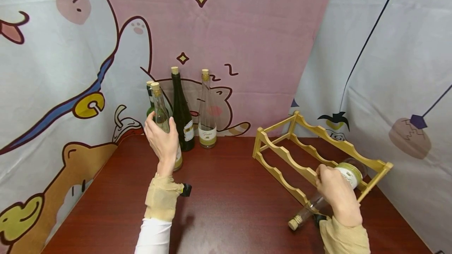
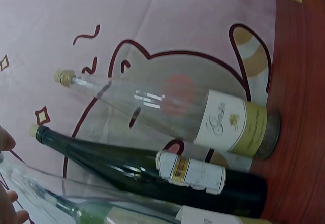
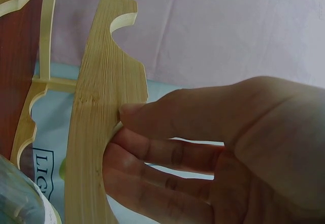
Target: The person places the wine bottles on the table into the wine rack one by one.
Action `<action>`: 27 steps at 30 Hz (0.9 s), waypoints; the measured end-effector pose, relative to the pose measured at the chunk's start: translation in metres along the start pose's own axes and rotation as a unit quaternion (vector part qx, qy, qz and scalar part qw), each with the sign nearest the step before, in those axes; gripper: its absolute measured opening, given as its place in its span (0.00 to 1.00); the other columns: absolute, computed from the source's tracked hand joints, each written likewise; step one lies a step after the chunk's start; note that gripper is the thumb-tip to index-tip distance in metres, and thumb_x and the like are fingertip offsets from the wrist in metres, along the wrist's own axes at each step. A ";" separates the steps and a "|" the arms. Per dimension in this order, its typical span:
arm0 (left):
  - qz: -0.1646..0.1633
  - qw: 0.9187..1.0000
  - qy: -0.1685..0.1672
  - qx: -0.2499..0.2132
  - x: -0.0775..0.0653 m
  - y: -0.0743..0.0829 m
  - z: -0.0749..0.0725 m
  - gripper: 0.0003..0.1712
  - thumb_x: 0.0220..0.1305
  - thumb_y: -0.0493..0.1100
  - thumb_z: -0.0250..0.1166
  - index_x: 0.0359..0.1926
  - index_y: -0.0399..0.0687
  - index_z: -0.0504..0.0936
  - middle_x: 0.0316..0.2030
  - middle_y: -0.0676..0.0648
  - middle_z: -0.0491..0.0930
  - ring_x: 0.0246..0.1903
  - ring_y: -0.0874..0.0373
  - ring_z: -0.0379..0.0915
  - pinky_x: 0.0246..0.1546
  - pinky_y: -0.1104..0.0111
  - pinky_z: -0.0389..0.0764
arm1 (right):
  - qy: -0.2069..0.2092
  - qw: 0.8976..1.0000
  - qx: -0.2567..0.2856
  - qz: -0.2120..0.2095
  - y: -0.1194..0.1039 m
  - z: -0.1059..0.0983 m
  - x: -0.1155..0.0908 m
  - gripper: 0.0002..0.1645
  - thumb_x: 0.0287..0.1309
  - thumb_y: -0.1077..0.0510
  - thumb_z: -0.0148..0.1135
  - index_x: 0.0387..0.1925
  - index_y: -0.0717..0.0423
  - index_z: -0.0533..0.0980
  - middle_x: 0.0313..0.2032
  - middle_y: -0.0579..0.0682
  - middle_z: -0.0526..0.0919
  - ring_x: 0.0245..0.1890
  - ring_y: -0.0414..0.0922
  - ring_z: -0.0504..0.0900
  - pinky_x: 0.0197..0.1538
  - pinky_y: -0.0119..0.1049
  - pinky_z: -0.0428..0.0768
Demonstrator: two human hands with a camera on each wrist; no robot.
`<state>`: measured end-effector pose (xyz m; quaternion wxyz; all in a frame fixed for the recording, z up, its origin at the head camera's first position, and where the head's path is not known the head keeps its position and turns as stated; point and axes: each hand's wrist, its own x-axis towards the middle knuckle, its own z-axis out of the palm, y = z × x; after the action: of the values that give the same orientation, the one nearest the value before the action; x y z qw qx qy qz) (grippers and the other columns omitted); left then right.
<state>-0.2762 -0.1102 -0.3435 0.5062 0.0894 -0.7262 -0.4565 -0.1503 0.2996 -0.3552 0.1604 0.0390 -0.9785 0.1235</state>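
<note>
My left hand is raised around a corked clear glass bottle that stands on the table, thumb and fingers spread on either side of it. In the left wrist view, fingertips show at the left edge beside its neck. My right hand pinches the front upper rail of a wooden wine rack between thumb and fingers. Another clear bottle with a white and yellow-green label lies in the rack, its corked neck jutting out to the front left; the hand hides part of it.
A dark green bottle and a clear labelled bottle stand at the back of the brown table. A green bottle is partly hidden behind the left hand's bottle. Printed cloth hangs close behind and at both sides.
</note>
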 end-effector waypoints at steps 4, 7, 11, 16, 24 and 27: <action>-0.015 1.000 -0.019 0.012 0.010 -0.006 0.002 0.32 0.62 0.46 0.63 0.63 0.37 0.64 0.59 0.36 0.70 0.59 0.39 0.65 0.58 0.50 0.66 | -0.003 1.000 -0.003 -0.001 0.000 0.000 0.000 0.04 0.47 0.70 0.58 0.24 0.64 0.71 0.20 0.52 0.75 0.20 0.45 0.71 0.23 0.41 0.69; -0.025 0.999 -0.031 0.019 0.018 -0.010 0.004 0.33 0.62 0.47 0.63 0.64 0.38 0.63 0.59 0.36 0.70 0.59 0.39 0.65 0.58 0.49 0.67 | -0.004 1.000 -0.004 -0.001 0.000 0.000 0.000 0.04 0.47 0.70 0.58 0.24 0.64 0.70 0.19 0.51 0.73 0.20 0.45 0.70 0.23 0.41 0.68; -0.031 0.998 -0.045 0.024 0.027 -0.013 0.005 0.34 0.62 0.48 0.63 0.64 0.40 0.62 0.59 0.37 0.71 0.59 0.39 0.65 0.57 0.49 0.67 | -0.004 1.000 -0.006 0.000 0.001 0.001 0.001 0.04 0.47 0.70 0.58 0.24 0.64 0.70 0.20 0.51 0.73 0.20 0.45 0.70 0.23 0.41 0.68; -0.036 0.997 -0.062 0.029 0.036 -0.017 0.009 0.36 0.60 0.49 0.64 0.64 0.41 0.62 0.57 0.39 0.72 0.57 0.39 0.67 0.55 0.49 0.67 | -0.004 1.000 -0.005 0.000 0.001 0.001 0.000 0.04 0.47 0.70 0.58 0.24 0.63 0.70 0.19 0.51 0.73 0.20 0.45 0.70 0.23 0.40 0.68; -0.031 0.995 -0.083 0.037 0.044 -0.019 0.015 0.33 0.60 0.51 0.64 0.62 0.45 0.65 0.50 0.38 0.78 0.51 0.38 0.72 0.51 0.49 0.69 | -0.008 1.000 0.003 0.001 0.001 0.000 0.000 0.04 0.47 0.70 0.60 0.26 0.65 0.72 0.22 0.55 0.77 0.22 0.46 0.73 0.25 0.43 0.71; -0.030 0.995 -0.082 0.036 0.045 -0.019 0.017 0.32 0.59 0.50 0.65 0.61 0.44 0.65 0.49 0.36 0.78 0.49 0.37 0.73 0.50 0.49 0.70 | -0.009 1.000 0.004 0.001 0.002 0.000 0.001 0.04 0.47 0.70 0.60 0.26 0.65 0.72 0.22 0.55 0.77 0.22 0.47 0.73 0.25 0.44 0.72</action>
<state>-0.3176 -0.1379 -0.3289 0.4272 0.0918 -0.7784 -0.4507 -0.1508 0.3012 -0.3549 0.1513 0.0399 -0.9794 0.1275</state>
